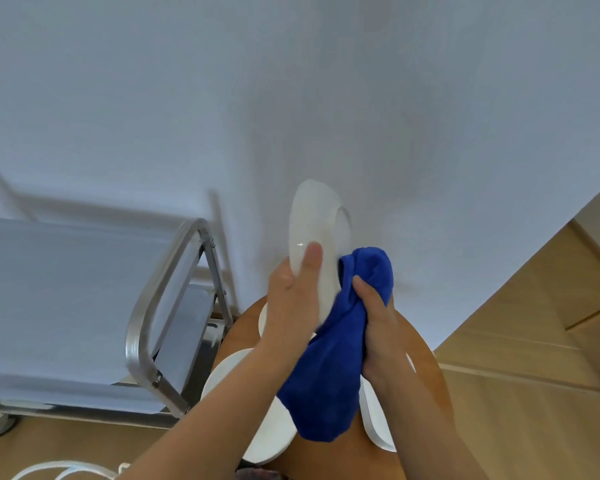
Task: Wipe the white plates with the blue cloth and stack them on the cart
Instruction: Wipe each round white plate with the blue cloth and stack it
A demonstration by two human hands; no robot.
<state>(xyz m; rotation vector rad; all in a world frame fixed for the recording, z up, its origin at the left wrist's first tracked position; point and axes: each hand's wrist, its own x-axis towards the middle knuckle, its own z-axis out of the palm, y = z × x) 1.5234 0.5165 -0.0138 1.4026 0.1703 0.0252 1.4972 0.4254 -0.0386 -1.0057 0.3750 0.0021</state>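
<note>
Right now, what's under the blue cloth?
Under the hanging blue cloth lie white plates on a round wooden table. The cloth and both arms cover their middles, so their number is unclear.

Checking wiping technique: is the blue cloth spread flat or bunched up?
Bunched. The right hand grips the cloth gathered into a wad against the plate, its loose end hanging below.
</note>
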